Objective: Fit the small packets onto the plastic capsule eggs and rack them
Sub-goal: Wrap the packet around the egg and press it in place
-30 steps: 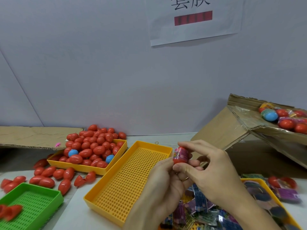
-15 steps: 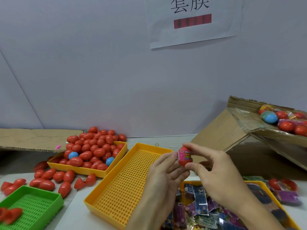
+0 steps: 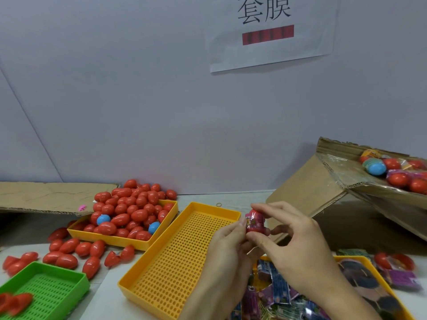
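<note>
A red capsule egg (image 3: 254, 221) wearing a pink printed packet sleeve is held upright between both hands, above the right edge of the empty perforated yellow tray (image 3: 184, 255). My left hand (image 3: 227, 252) touches its left side with the fingertips. My right hand (image 3: 298, 245) pinches it from the right, thumb below and fingers above. Loose packets (image 3: 275, 294) fill a yellow tray (image 3: 360, 258) under my right wrist. A yellow tray (image 3: 120, 241) at the left is heaped with red eggs (image 3: 131, 211) and two blue ones.
Loose red eggs (image 3: 69, 248) lie on the table beside a green tray (image 3: 46, 289). A tilted cardboard box (image 3: 342, 192) at the right holds sleeved eggs. Flat cardboard (image 3: 46, 197) lies at the back left. The wall carries a paper sign (image 3: 270, 31).
The packet sleeve has slid further down over the egg. My hands and the egg shifted slightly to the right and the egg stands more upright.
</note>
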The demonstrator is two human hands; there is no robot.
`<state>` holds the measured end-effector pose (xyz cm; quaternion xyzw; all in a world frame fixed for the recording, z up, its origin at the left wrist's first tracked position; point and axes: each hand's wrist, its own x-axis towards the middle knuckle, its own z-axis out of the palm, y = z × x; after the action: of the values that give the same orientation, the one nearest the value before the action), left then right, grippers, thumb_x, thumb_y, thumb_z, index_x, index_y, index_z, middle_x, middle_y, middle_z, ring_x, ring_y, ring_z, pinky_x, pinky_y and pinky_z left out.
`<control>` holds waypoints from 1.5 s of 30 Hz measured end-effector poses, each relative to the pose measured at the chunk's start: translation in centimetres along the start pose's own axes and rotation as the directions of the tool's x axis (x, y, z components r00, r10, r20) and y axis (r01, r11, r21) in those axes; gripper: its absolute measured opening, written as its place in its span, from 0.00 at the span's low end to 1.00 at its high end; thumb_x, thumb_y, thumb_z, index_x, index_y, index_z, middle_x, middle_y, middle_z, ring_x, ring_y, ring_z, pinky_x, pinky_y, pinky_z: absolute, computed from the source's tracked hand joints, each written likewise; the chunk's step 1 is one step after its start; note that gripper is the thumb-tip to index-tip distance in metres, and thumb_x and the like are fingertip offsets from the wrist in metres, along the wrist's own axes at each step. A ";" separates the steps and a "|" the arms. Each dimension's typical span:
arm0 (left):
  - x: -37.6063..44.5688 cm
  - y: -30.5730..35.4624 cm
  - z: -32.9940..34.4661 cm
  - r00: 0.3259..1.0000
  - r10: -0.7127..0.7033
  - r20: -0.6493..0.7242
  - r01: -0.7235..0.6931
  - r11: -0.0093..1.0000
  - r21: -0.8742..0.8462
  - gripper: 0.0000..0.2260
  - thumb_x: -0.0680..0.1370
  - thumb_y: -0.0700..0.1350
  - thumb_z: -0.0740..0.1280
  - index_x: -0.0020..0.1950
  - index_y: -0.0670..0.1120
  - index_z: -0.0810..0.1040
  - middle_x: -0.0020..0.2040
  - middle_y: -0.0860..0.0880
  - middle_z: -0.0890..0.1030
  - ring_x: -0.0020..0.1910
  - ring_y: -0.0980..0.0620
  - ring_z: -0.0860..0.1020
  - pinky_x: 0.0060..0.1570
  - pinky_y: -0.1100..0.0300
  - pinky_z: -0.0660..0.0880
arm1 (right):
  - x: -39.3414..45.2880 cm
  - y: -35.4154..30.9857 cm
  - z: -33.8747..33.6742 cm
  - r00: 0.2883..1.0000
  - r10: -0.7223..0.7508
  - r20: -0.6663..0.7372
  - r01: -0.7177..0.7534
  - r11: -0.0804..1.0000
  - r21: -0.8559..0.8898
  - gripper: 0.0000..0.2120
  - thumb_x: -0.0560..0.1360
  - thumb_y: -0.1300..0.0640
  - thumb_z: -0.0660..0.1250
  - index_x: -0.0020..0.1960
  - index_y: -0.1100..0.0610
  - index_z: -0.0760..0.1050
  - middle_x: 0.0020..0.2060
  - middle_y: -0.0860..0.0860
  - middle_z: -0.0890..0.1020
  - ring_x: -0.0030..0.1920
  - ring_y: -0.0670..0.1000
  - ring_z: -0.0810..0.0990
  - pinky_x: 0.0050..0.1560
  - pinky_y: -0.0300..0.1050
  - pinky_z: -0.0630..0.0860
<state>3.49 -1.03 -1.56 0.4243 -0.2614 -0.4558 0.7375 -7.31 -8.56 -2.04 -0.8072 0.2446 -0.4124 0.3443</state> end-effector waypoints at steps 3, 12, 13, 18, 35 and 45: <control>-0.1 0.0 0.1 0.998 -0.063 -0.007 0.062 0.990 -0.123 0.14 0.78 0.40 0.61 0.49 0.29 0.80 0.39 0.32 0.80 0.36 0.41 0.83 0.35 0.54 0.81 | 0.0 -0.2 -0.2 1.000 -0.010 -0.026 0.009 1.000 -0.006 0.21 0.67 0.47 0.77 0.57 0.34 0.76 0.52 0.34 0.77 0.50 0.40 0.77 0.49 0.35 0.75; 0.2 -0.6 -0.4 0.990 -0.144 0.008 0.143 0.975 -0.168 0.12 0.70 0.41 0.68 0.45 0.33 0.85 0.43 0.32 0.83 0.41 0.39 0.85 0.37 0.52 0.82 | 0.1 0.2 0.0 0.996 0.064 0.060 -0.069 0.994 0.089 0.18 0.71 0.48 0.75 0.60 0.40 0.79 0.52 0.36 0.79 0.54 0.40 0.78 0.51 0.40 0.77; 0.3 -0.9 -0.5 0.988 -0.153 -0.020 0.149 0.979 -0.140 0.13 0.69 0.41 0.69 0.47 0.33 0.84 0.46 0.33 0.83 0.46 0.38 0.85 0.44 0.49 0.83 | 0.2 0.3 0.0 0.995 0.081 0.065 -0.088 0.989 0.121 0.17 0.72 0.44 0.72 0.61 0.40 0.79 0.52 0.36 0.79 0.55 0.39 0.78 0.51 0.38 0.77; 0.8 -0.3 -1.6 0.956 -0.004 -0.295 0.053 0.986 0.157 0.20 0.65 0.45 0.76 0.54 0.39 0.81 0.49 0.40 0.86 0.47 0.43 0.85 0.44 0.55 0.79 | 0.3 2.1 0.1 0.968 0.248 0.035 -0.250 0.965 0.080 0.15 0.77 0.42 0.66 0.62 0.43 0.78 0.46 0.36 0.81 0.52 0.31 0.75 0.46 0.25 0.72; 9.2 0.8 15.6 0.995 -0.005 0.101 -0.049 0.851 0.523 0.29 0.73 0.47 0.77 0.70 0.45 0.69 0.57 0.47 0.78 0.54 0.48 0.81 0.47 0.62 0.79 | 1.1 2.8 -0.5 0.844 0.495 0.208 -0.525 0.841 0.129 0.06 0.79 0.69 0.63 0.54 0.69 0.76 0.42 0.58 0.81 0.48 0.60 0.77 0.53 0.51 0.71; 12.4 4.1 -3.7 0.911 0.394 -0.121 -0.027 0.351 0.936 0.07 0.78 0.42 0.67 0.55 0.44 0.79 0.43 0.51 0.78 0.41 0.54 0.77 0.39 0.66 0.74 | 0.6 2.2 0.4 0.940 0.323 0.107 -0.330 0.942 0.054 0.09 0.77 0.52 0.70 0.44 0.37 0.81 0.43 0.36 0.84 0.46 0.36 0.79 0.44 0.29 0.71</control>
<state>13.75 -9.77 0.10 0.7917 -0.3968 -0.0556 0.4612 -6.88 -10.26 -3.53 -0.7617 0.3434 -0.3182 0.4480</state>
